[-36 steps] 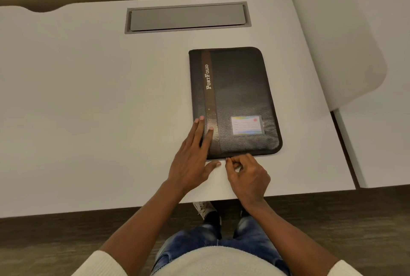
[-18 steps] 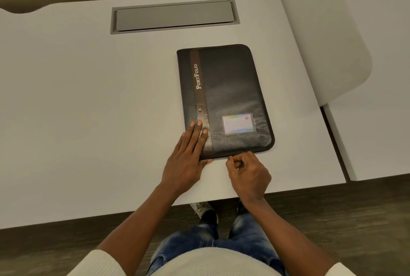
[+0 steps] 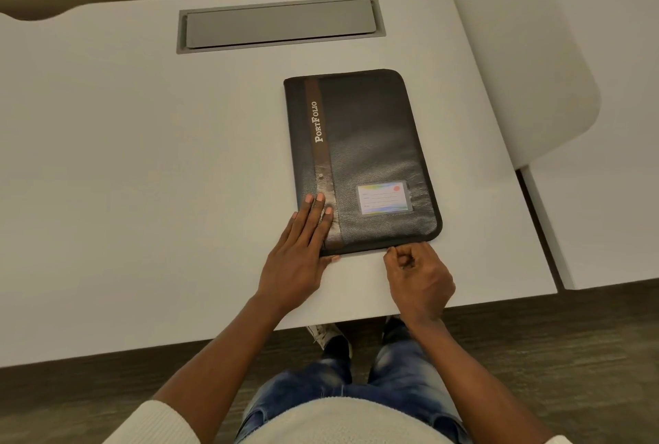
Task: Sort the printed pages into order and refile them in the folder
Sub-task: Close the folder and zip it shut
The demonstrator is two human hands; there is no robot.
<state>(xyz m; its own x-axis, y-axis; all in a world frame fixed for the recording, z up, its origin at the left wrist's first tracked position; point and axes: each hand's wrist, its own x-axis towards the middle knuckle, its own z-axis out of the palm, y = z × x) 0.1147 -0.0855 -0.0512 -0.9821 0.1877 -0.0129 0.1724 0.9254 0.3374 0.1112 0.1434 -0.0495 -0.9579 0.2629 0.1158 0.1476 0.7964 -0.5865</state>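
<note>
Head view: folder (image 3: 374, 144) is lying closed and flat on the desk (image 3: 142, 158), close to its near edge, with a label (image 3: 383, 198) by the near right corner. Left hand (image 3: 303, 251) is pressing flat on the folder's near left corner, fingers straight and together. Right hand (image 3: 419, 278) is sitting at the folder's near edge, fingers curled tight, thumb and forefinger pinching there; the pinched bit is too small to tell.

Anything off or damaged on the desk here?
Nothing stands out. The portfolio folder lies closed and flat on the desk; the left hand rests on it, and the right hand pinches at its near edge.
</note>
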